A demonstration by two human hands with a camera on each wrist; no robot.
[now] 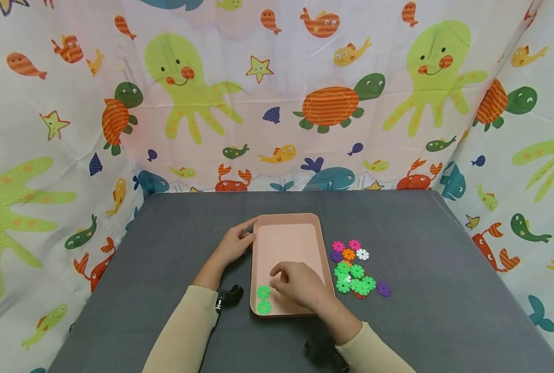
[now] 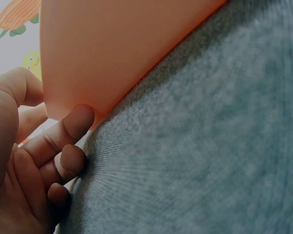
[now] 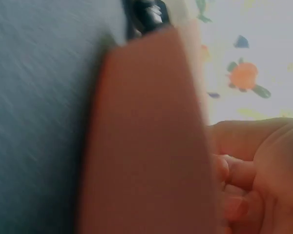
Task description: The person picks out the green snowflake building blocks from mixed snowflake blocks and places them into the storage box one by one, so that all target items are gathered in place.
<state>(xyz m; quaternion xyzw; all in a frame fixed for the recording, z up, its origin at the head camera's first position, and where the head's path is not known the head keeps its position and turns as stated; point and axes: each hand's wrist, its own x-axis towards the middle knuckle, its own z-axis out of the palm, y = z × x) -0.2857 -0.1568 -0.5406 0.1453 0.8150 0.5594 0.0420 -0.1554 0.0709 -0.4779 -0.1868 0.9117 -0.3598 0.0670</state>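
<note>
A shallow pink tray (image 1: pixel 288 248) lies on the grey table. My left hand (image 1: pixel 232 243) grips the tray's left rim near its far corner, and in the left wrist view the fingertips (image 2: pixel 80 121) press on its outer wall. Two green flower-shaped discs (image 1: pixel 264 300) lie in the tray's near left corner, one above the other. Over the near half of the tray is my right hand (image 1: pixel 300 285), fingers bent and fingertips beside those discs. In the right wrist view its curled fingers (image 3: pixel 234 207) are partly hidden behind the tray wall, and I cannot tell whether they hold a disc.
Right of the tray lies a loose pile of flower-shaped discs, mostly green discs (image 1: pixel 357 271), with pink, orange, purple and white ones around. A purple disc (image 1: pixel 384 289) lies at the pile's right edge. A sea-animal patterned cloth (image 1: pixel 258 140) hangs behind the table.
</note>
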